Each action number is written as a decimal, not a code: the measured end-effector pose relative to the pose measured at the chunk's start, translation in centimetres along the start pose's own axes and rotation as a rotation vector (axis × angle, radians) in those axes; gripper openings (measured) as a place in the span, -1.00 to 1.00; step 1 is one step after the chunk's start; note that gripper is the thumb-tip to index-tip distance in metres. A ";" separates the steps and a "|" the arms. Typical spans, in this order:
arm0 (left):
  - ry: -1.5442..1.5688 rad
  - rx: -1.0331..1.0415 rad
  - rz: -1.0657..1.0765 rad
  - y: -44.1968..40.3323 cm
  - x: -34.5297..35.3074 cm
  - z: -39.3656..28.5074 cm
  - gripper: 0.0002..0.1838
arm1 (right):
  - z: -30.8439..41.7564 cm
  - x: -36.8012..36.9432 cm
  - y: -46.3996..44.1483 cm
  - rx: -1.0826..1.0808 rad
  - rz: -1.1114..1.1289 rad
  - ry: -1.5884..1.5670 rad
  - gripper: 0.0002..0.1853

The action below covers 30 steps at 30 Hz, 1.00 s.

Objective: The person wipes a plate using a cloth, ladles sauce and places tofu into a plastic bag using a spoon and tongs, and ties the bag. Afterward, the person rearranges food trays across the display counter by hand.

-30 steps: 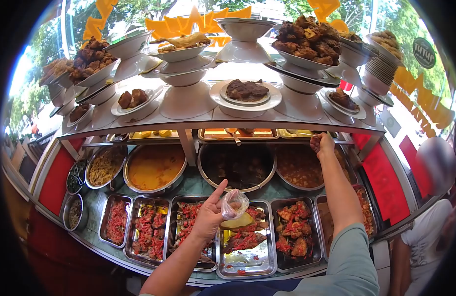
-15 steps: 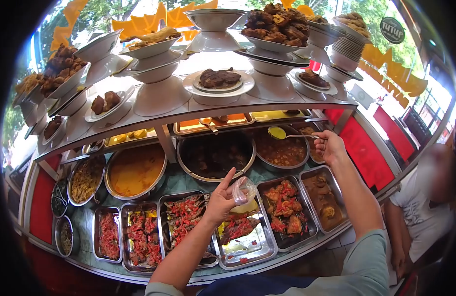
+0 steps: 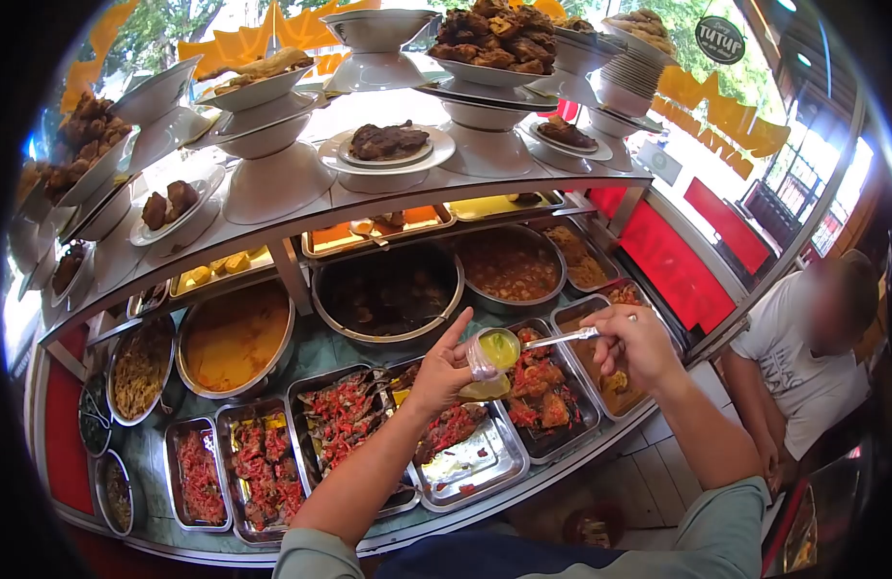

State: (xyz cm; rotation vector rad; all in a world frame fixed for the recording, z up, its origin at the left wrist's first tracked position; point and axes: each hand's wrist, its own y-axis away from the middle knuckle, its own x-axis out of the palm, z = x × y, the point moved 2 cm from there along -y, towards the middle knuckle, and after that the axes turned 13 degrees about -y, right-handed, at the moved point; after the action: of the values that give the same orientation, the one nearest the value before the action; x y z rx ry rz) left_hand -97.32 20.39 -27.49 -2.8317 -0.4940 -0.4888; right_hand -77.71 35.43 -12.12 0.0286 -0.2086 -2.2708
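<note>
My left hand [image 3: 440,374] holds a clear plastic bag [image 3: 482,355] between thumb and fingers, its index finger stretched out. At the bag's mouth is the bowl of a ladle [image 3: 499,349] with yellow-green liquid. The ladle's metal handle runs right to my right hand [image 3: 639,345], whose fingers are closed on it. Below the hands lie a tray of red-topped fish [image 3: 450,430] and a tray of chicken pieces in red sauce [image 3: 540,388]. The bag partly hides how far the ladle reaches in.
Behind the hands stand a pot of dark stew [image 3: 388,289] and a pot of brown soup [image 3: 510,268]. A shelf [image 3: 369,205] with stacked bowls and plates of fried meat crosses above them. At the right a person in a white shirt [image 3: 803,333] sits beside the counter.
My right hand has come down and toward my left hand, bringing the filled ladle from over the brown soup to the bag. The view has swung right.
</note>
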 end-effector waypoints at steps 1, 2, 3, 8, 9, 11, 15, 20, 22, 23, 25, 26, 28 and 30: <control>0.001 -0.004 -0.005 0.0 -0.1 0.1 0.05 | 0.1 1.1 1.1 0.006 0.003 -0.001 -0.75; -0.004 0.004 0.008 0.0 -0.3 0.3 0.04 | 0.3 2.4 2.3 -0.126 0.069 0.237 -0.75; -0.009 0.013 0.020 0.0 -0.5 0.4 0.03 | 0.1 3.2 3.2 -0.259 0.137 0.472 -0.76; 0.024 0.008 -0.053 0.4 -1.1 -0.9 0.03 | -0.2 3.4 2.8 -0.999 0.604 1.079 -0.66; 0.014 0.026 -0.071 0.4 -1.4 -1.0 0.04 | -0.3 3.0 2.2 -1.009 0.614 1.069 -0.66; -0.019 0.027 -0.111 0.5 -1.7 -1.6 0.03 | -0.3 2.0 0.6 -0.848 0.533 0.830 -0.65; -0.060 0.030 -0.191 0.8 -2.6 -1.9 0.02 | -1.5 -0.4 -4.6 -0.156 0.233 -0.034 -0.76; 0.033 0.070 -0.307 1.1 -3.3 -2.4 0.03 | -4.9 -4.0 -15.3 0.164 0.179 -0.613 -0.72; 0.041 0.092 -0.341 1.7 -3.1 -3.4 0.04 | -5.5 -4.3 -19.8 0.149 0.122 -0.695 -0.73; 0.055 0.111 -0.365 2.0 -2.9 -3.9 0.04 | -5.7 -4.4 -21.9 0.131 0.050 -0.775 -0.73; 0.049 0.119 -0.415 3.1 -2.8 -4.8 0.05 | -6.0 -3.7 -26.7 0.081 -0.044 -0.794 -0.74; 0.041 0.136 -0.446 3.7 -3.0 -5.1 0.06 | -6.3 -3.4 -28.8 0.020 -0.154 -0.813 -0.75; 0.028 0.154 -0.510 5.1 -3.0 -5.8 0.09 | -7.2 -2.3 -32.3 -0.117 -0.184 -0.610 -0.76; 0.008 0.175 -0.542 7.0 -2.8 -6.8 0.11 | -8.8 -2.0 -36.5 -0.309 -0.269 -0.180 -0.77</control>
State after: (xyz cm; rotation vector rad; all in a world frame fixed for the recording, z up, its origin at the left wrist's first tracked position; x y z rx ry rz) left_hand -99.19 11.32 -23.40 -2.5052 -1.2474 -0.5161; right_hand -103.10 58.97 -26.71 -0.3283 0.0585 -2.5514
